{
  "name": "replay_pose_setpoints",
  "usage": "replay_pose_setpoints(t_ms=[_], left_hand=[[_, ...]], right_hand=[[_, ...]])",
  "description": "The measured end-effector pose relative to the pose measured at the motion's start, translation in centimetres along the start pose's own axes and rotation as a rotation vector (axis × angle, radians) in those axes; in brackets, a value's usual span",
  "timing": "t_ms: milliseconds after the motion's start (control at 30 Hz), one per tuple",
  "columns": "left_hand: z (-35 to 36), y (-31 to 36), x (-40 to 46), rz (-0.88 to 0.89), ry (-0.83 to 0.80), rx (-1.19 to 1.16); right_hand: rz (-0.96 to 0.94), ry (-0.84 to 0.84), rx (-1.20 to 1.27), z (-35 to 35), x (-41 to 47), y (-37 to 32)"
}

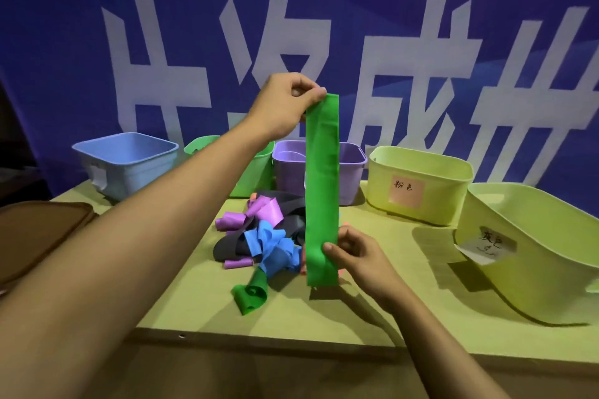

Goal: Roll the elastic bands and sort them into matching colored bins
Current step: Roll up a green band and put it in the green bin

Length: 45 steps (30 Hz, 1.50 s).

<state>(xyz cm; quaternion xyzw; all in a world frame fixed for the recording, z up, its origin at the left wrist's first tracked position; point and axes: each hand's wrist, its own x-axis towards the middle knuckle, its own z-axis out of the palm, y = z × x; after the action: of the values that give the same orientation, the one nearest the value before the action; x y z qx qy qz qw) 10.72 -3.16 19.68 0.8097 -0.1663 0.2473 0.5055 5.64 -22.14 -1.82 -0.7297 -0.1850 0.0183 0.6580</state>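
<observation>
1. Head view: a green elastic band (pixel 322 191) is held stretched upright above the middle of the desk (pixel 372 311), its long axis running straight up and down, flat face toward the camera.
2. The top end is pinched by the left hand (pixel 285 104), fingers and thumb closed on the upper corner, high above the desk.
3. The lower end is pinched by the right hand (pixel 356 256), thumb on the front face and fingers curled behind, just above the desk surface.
4. The band thus lies between the hands: below the left, above and just left of the right. The free bottom edge hangs just beneath the right thumb, so the right hand is judged the nearer one for starting a roll from the bottom upward.
5. A pile of loose bands (pixel 259 236) in purple, blue, black and green lies behind and left of the held band, near the desk's centre.
6. Along the far edge a green bin (pixel 256 172) is seen, partly hidden by the left forearm, between a blue bin (pixel 129 162) and a purple bin (pixel 291 168); it is judged the matching target.
</observation>
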Motion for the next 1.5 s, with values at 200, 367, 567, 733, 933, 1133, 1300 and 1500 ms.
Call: replay_pose_setpoints(t_ms=[200, 367, 567, 733, 933, 1133, 1300, 1500], left_hand=[[1.8, -3.7, -0.6, -0.123, 0.005, -0.023], [3.5, -7.1, -1.3, -0.197, -0.011, 0.016], [4.2, -9.4, -1.0, -0.233, -0.021, -0.005], [3.9, -8.2, -1.1, -0.196, -0.049, -0.083], [2.9, -4.1, -0.7, -0.078, -0.048, -0.127], [1.5, -1.8, 0.6, -0.007, -0.007, -0.115], [0.8, -1.8, 1.7, -0.028, 0.035, -0.138], [0.8, -3.9, 2.1, -0.136, 0.033, -0.205]], right_hand=[[0.165, -0.04, -0.191, -0.6, -1.6, 1.8], [0.139, -0.131, -0.722, -1.5, -1.4, 2.3], [0.162, -0.193, -0.877, -1.9, -0.8, 1.5], [0.207, -0.08, -0.776, -1.7, -1.1, 1.1], [0.186, 0.048, -0.598, -1.0, -0.8, 2.3], [0.098, 0.185, -0.274, -0.4, -0.9, 2.0], [0.121, 0.146, -0.091, 0.0, -1.8, 0.9], [0.248, -0.167, -0.274, -1.1, -2.5, -1.0]])
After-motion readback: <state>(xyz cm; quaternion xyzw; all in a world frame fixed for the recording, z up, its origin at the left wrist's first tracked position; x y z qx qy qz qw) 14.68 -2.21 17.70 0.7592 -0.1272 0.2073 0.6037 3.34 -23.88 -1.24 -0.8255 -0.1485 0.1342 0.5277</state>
